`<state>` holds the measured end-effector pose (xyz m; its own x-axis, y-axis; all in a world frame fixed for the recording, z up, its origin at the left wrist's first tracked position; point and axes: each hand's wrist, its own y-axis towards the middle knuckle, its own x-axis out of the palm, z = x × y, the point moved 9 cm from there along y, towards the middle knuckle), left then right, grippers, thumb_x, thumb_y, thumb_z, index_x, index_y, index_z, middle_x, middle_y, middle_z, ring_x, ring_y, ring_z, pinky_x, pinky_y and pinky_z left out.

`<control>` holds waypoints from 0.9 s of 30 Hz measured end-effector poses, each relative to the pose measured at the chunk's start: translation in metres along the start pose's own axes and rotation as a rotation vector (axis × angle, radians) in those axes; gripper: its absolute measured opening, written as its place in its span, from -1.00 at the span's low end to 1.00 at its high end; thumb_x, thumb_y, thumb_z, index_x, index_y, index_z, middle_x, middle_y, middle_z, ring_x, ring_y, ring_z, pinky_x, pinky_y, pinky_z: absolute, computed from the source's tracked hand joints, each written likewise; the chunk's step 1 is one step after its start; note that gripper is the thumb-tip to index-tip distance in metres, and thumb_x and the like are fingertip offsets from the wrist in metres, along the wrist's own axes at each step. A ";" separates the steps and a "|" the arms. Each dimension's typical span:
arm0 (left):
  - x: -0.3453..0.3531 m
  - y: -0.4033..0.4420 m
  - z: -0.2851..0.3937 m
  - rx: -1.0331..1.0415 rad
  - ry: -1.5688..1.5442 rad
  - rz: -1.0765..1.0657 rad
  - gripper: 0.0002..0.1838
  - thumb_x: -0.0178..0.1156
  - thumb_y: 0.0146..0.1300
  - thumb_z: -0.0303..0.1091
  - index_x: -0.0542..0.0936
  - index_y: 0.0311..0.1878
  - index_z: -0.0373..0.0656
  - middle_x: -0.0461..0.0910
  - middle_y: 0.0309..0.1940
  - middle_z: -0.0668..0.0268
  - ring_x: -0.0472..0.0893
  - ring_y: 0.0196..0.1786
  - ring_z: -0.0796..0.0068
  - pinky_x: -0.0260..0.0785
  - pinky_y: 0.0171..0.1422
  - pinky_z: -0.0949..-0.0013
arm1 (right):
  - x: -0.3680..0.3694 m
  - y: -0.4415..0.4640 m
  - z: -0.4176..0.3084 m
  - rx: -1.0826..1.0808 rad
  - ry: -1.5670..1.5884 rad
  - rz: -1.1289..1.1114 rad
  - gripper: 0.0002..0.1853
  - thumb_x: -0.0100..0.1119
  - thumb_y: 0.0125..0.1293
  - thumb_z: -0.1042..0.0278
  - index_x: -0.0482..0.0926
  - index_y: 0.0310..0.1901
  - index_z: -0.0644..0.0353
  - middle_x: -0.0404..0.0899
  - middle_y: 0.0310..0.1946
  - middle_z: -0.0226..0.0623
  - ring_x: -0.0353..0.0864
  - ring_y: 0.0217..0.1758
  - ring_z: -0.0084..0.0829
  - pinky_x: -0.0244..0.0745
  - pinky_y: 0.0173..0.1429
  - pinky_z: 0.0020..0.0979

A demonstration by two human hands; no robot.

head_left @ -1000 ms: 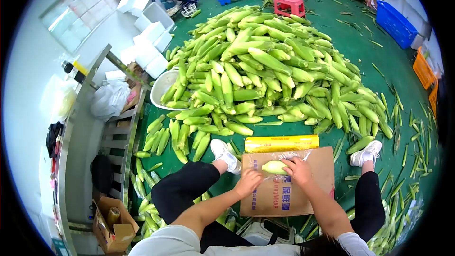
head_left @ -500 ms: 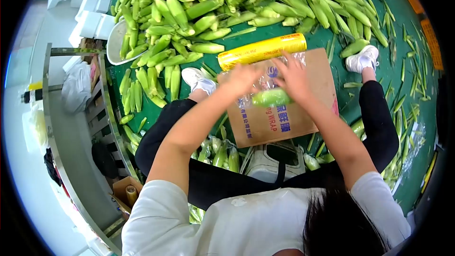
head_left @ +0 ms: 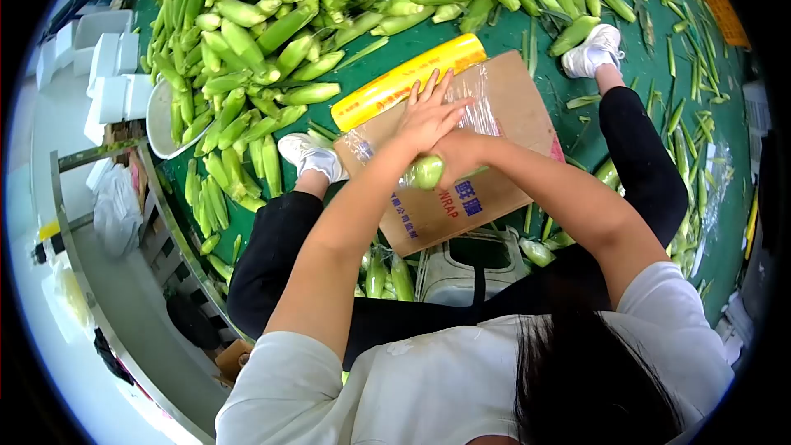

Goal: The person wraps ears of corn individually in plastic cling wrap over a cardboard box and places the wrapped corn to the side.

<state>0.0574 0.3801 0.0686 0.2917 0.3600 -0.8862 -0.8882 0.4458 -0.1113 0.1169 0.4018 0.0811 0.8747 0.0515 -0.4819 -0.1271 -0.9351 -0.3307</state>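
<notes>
My left hand [head_left: 425, 117] is stretched out with its fingers apart, reaching over the cardboard [head_left: 521, 103] toward the yellow roll of plastic wrap [head_left: 395, 86]. Just below it, my right hand [head_left: 458, 153] is wrapped round a green ear of corn [head_left: 427, 172] in its husk, with the two hands touching or overlapping. Clear film [head_left: 479, 107] lies across the cardboard beside the roll. How the film sits around the corn is partly hidden by my hands.
A large heap of corn ears [head_left: 272, 25] covers the far left and centre of the green floor. A white tub [head_left: 161, 128] stands by a metal frame [head_left: 82, 259] at left. Wrapped ears [head_left: 386, 276] lie near a grey stool [head_left: 461, 276]. Loose husk leaves are scattered at right.
The ear of corn has moved left and toward me, its end now facing the camera. My hands have come together and overlap. The whole view has shifted slightly.
</notes>
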 end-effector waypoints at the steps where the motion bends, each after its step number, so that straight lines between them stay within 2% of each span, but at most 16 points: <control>1: -0.006 -0.005 0.014 0.022 0.124 0.077 -0.50 0.04 0.43 0.15 0.44 0.43 0.51 -0.07 0.66 0.22 -0.14 0.69 0.14 -0.28 0.66 -0.22 | 0.019 -0.006 -0.009 0.049 0.045 -0.311 -0.29 0.51 -0.06 0.01 0.60 0.20 -0.01 0.68 0.06 -0.15 0.67 0.04 -0.23 0.57 0.11 -0.24; 4: -0.002 -0.019 0.042 0.155 0.220 0.024 -0.48 0.02 0.43 0.16 0.39 0.45 0.55 -0.03 0.65 0.25 -0.06 0.68 0.16 -0.26 0.66 -0.22 | 0.103 -0.058 -0.063 -0.047 0.325 -0.975 -0.25 0.48 0.09 -0.22 0.59 0.25 0.06 0.67 0.10 -0.26 0.60 0.11 -0.32 0.48 0.20 -0.24; 7: 0.003 -0.030 0.053 0.159 0.268 0.049 -0.46 -0.01 0.46 0.08 0.33 0.49 0.49 -0.01 0.65 0.25 0.02 0.65 0.15 -0.19 0.65 -0.22 | 0.141 -0.136 -0.120 -0.002 0.479 -1.120 -0.19 0.38 0.24 -0.18 0.41 0.41 0.13 0.59 0.17 -0.20 0.53 0.14 -0.33 0.40 0.28 -0.29; 8: 0.004 -0.035 0.056 0.112 0.274 0.070 -0.45 -0.02 0.46 0.06 0.31 0.51 0.46 -0.02 0.65 0.25 0.02 0.65 0.15 -0.17 0.65 -0.21 | 0.163 -0.163 -0.133 0.075 0.795 -1.197 -0.18 0.35 0.29 -0.13 0.36 0.41 0.27 0.55 0.22 -0.16 0.51 0.22 -0.31 0.40 0.31 -0.27; 9: 0.005 -0.038 0.061 0.072 0.281 0.092 -0.44 -0.04 0.47 0.03 0.30 0.52 0.43 -0.02 0.65 0.24 0.03 0.65 0.15 -0.16 0.65 -0.20 | 0.163 -0.182 -0.140 0.173 1.147 -0.980 -0.20 0.33 0.33 -0.08 0.34 0.42 0.32 0.54 0.24 -0.16 0.51 0.22 -0.33 0.39 0.34 -0.27; 10: 0.003 -0.044 0.069 0.042 0.214 0.165 -0.40 -0.01 0.43 -0.08 0.31 0.53 0.15 0.09 0.60 0.15 0.08 0.62 0.13 -0.12 0.64 -0.18 | 0.148 -0.186 -0.136 0.145 1.090 -0.783 -0.19 0.32 0.33 -0.07 0.32 0.43 0.34 0.53 0.25 -0.16 0.52 0.22 -0.34 0.40 0.34 -0.28; 11: 0.015 -0.048 0.082 0.048 0.150 0.122 -0.40 0.01 0.39 -0.10 0.34 0.49 0.09 0.14 0.57 0.12 0.12 0.60 0.09 -0.09 0.63 -0.15 | 0.129 -0.190 -0.126 0.126 1.015 -0.597 -0.18 0.31 0.34 -0.06 0.30 0.44 0.36 0.52 0.26 -0.15 0.53 0.22 -0.36 0.41 0.34 -0.30; 13: 0.050 -0.072 0.113 0.067 0.023 0.017 -0.41 0.06 0.32 -0.15 0.41 0.43 -0.02 0.23 0.52 0.07 0.20 0.55 -0.01 -0.04 0.62 -0.11 | 0.092 -0.194 -0.094 0.087 1.436 -0.180 -0.20 0.23 0.38 -0.17 0.34 0.41 0.33 0.54 0.24 -0.09 0.60 0.18 -0.26 0.49 0.31 -0.16; 15: 0.095 -0.119 0.169 0.256 -0.094 -0.154 -0.38 0.14 0.19 -0.17 0.46 0.34 -0.15 0.34 0.41 -0.02 0.22 0.53 -0.05 0.02 0.59 -0.11 | 0.063 -0.204 -0.083 0.205 1.922 0.000 -0.17 0.11 0.39 -0.33 0.37 0.38 0.30 0.57 0.19 0.00 0.65 0.14 -0.14 0.55 0.24 0.03; 16: 0.108 -0.146 0.196 0.315 -0.155 -0.218 -0.36 0.19 0.13 -0.19 0.48 0.30 -0.21 0.37 0.37 -0.06 0.23 0.52 -0.07 0.04 0.57 -0.13 | 0.066 -0.210 -0.058 0.246 1.934 0.140 -0.15 0.02 0.37 -0.44 0.42 0.30 0.28 0.62 0.08 0.05 0.67 0.08 -0.08 0.57 0.18 0.16; 17: 0.103 -0.166 0.213 0.314 -0.215 -0.234 -0.34 0.26 0.06 -0.21 0.49 0.27 -0.25 0.37 0.34 -0.08 0.24 0.51 -0.08 0.03 0.56 -0.21 | 0.078 -0.220 -0.038 0.410 1.929 0.233 -0.26 0.07 0.40 -0.34 0.45 0.23 0.27 0.65 -0.04 -0.01 0.71 -0.05 -0.18 0.64 0.05 0.00; 19: -0.009 -0.192 0.198 -0.142 -0.386 0.053 -0.31 0.26 -0.02 -0.42 0.47 0.29 -0.28 0.41 0.32 -0.09 0.23 0.51 -0.15 0.10 0.56 -0.09 | 0.077 -0.215 -0.033 0.406 1.681 0.119 -0.37 0.18 0.38 -0.21 0.48 0.16 0.25 0.65 -0.15 -0.10 0.71 -0.19 -0.24 0.67 -0.14 -0.15; 21: -0.114 -0.209 0.199 -0.036 0.073 0.404 -0.40 0.35 -0.04 -0.46 0.48 0.16 -0.24 0.27 0.37 -0.12 0.27 0.47 -0.20 0.20 0.45 -0.24 | 0.066 -0.187 -0.087 0.389 1.525 -0.084 -0.39 0.28 0.31 -0.11 0.49 0.13 0.29 0.63 -0.20 -0.18 0.67 -0.28 -0.31 0.63 -0.27 -0.28; 23: -0.161 -0.233 0.186 0.042 0.103 0.479 -0.50 0.40 -0.02 -0.39 0.50 0.04 -0.18 0.42 0.22 0.00 0.39 0.39 -0.10 0.30 0.37 -0.17 | 0.049 -0.157 -0.127 0.272 1.567 -0.229 -0.37 0.31 0.26 -0.07 0.48 0.13 0.33 0.62 -0.19 -0.16 0.66 -0.29 -0.31 0.62 -0.27 -0.29; 25: -0.227 -0.282 0.193 0.146 0.283 0.744 -0.53 0.42 -0.03 -0.35 0.50 -0.01 -0.11 0.52 0.03 0.17 0.51 0.23 0.06 0.37 0.26 -0.07 | 0.007 -0.135 -0.202 0.093 1.406 -0.403 -0.33 0.39 0.18 -0.01 0.47 0.15 0.38 0.60 -0.17 -0.11 0.64 -0.34 -0.26 0.59 -0.34 -0.29; 27: -0.263 -0.329 0.217 0.099 0.528 0.815 -0.61 0.37 0.02 -0.29 0.55 -0.03 0.05 0.54 -0.06 0.33 0.53 0.06 0.26 0.37 0.14 0.15 | -0.005 -0.119 -0.254 0.110 1.329 -0.454 -0.27 0.43 0.13 0.02 0.43 0.22 0.33 0.60 -0.16 -0.07 0.66 -0.36 -0.20 0.61 -0.36 -0.28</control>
<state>0.3493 0.3163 0.4360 -0.6165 0.1854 -0.7652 -0.7067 0.2982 0.6416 0.2464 0.4240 0.3295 0.6234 -0.0851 0.7773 0.3002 -0.8918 -0.3384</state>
